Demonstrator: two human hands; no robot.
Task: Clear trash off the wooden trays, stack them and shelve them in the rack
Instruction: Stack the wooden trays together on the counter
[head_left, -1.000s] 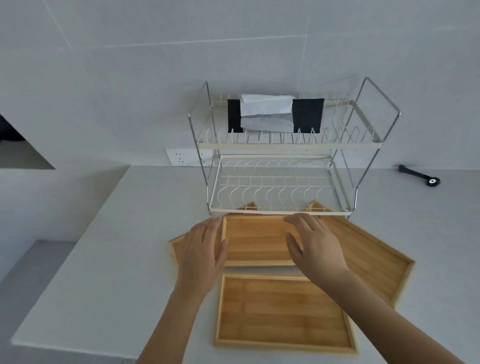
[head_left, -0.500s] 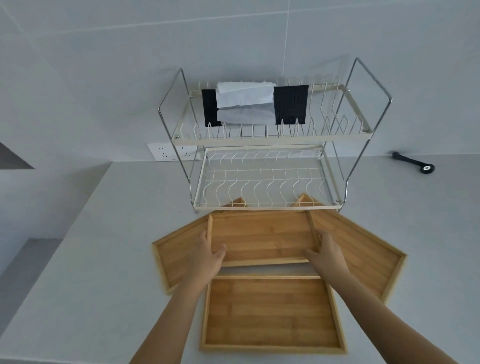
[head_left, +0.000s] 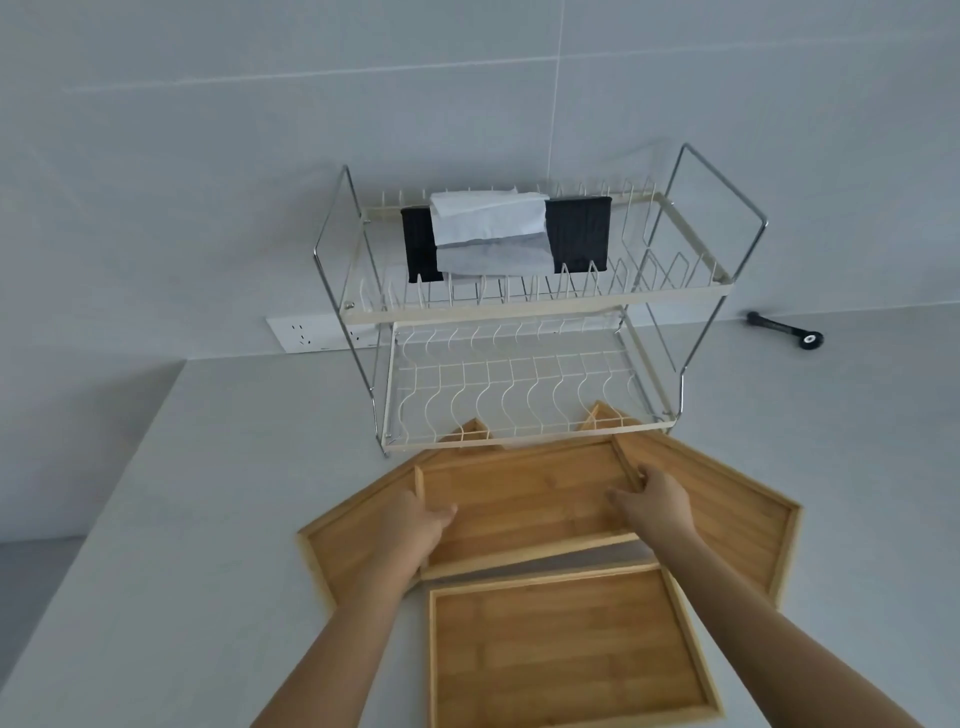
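Several wooden trays lie on the white counter in front of a two-tier wire rack (head_left: 519, 312). The middle tray (head_left: 524, 499) rests on top of a left tray (head_left: 343, 551) and a right tray (head_left: 737, 525), its front edge raised and tilted. My left hand (head_left: 415, 530) grips its left rim and my right hand (head_left: 654, 499) grips its right rim. A fourth tray (head_left: 561, 654) lies flat nearest me. No trash shows on the trays.
Black and white folded cloths (head_left: 498, 234) hang on the rack's top tier; the lower tier (head_left: 514, 395) holds nothing. A black tool (head_left: 784, 330) lies at the back right. A wall socket (head_left: 311, 332) sits behind the rack. The counter's left edge drops to the floor.
Both hands went from resting on the middle tray to gripping its side rims, and its front edge has risen off the counter. The view has moved closer.
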